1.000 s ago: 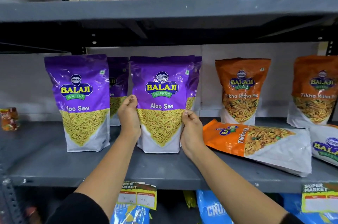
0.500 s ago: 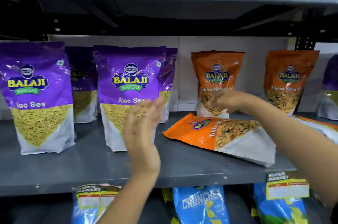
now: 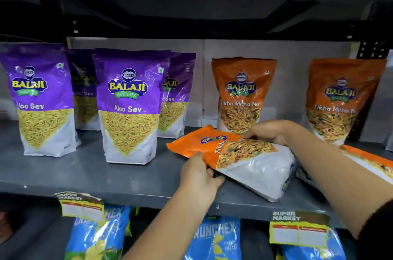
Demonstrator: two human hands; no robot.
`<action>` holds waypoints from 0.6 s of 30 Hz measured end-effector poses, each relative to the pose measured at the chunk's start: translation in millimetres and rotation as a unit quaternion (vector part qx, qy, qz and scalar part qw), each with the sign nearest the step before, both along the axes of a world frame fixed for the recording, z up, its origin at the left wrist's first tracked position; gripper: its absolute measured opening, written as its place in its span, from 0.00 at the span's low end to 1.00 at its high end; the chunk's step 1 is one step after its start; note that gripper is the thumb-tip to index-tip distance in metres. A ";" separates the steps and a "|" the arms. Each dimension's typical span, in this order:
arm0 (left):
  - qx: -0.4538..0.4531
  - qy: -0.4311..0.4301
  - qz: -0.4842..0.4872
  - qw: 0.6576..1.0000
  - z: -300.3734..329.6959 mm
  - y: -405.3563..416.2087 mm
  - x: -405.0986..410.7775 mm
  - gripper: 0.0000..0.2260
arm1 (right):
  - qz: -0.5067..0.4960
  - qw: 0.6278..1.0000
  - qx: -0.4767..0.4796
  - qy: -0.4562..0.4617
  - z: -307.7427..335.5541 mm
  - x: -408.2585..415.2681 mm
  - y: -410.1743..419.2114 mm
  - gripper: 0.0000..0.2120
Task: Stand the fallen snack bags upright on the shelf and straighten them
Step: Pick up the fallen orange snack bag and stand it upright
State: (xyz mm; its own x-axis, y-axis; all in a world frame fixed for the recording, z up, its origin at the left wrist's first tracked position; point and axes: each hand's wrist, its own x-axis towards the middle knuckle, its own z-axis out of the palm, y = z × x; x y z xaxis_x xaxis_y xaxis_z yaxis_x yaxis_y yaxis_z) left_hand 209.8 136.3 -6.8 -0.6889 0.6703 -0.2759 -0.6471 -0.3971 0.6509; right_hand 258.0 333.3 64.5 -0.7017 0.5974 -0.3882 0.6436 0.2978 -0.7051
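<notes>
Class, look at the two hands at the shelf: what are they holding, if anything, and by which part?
Both hold the fallen orange bag: left hand on its near long edge, right hand on its far edge.

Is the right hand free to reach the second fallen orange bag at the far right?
Probably not yet: the right hand and left hand both grip the nearer fallen bag, and the right forearm lies across the second fallen bag.
</notes>
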 end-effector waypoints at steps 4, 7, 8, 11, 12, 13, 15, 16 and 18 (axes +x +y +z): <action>0.002 0.028 0.071 0.997 0.3 4.7 -1.9 0.12 | -0.019 0.995 -0.007 0.100 12.6 10.3 -7.0 0.15; 0.013 0.090 0.119 0.989 18.7 3.4 -9.3 0.10 | -0.042 0.972 -0.007 0.232 22.6 22.3 -14.3 0.14; 0.014 0.122 0.137 0.983 28.4 2.8 -13.2 0.10 | -0.045 0.958 -0.009 0.283 24.7 25.4 -16.3 0.15; 0.000 0.235 0.202 0.951 61.3 0.4 -23.9 0.10 | -0.047 0.912 0.032 0.406 22.7 31.2 -33.0 0.18; -0.010 0.269 0.233 0.935 70.9 -0.1 -27.0 0.09 | -0.062 0.895 0.065 0.436 19.1 31.1 -40.0 0.18; -0.015 0.299 0.259 0.918 79.8 -1.1 -29.1 0.09 | -0.082 0.876 0.093 0.467 15.8 31.0 -48.7 0.18; -0.008 0.338 0.284 0.897 92.9 -1.8 -34.9 0.07 | -0.109 0.840 0.100 0.522 10.7 29.7 -67.6 0.17; -0.004 0.348 0.286 0.893 97.7 -1.9 -38.0 0.07 | -0.118 0.828 0.083 0.542 8.2 27.6 -75.0 0.16; 0.001 0.353 0.287 0.890 102.9 0.3 -48.0 0.07 | -0.129 0.811 0.042 0.569 1.6 19.9 -84.4 0.14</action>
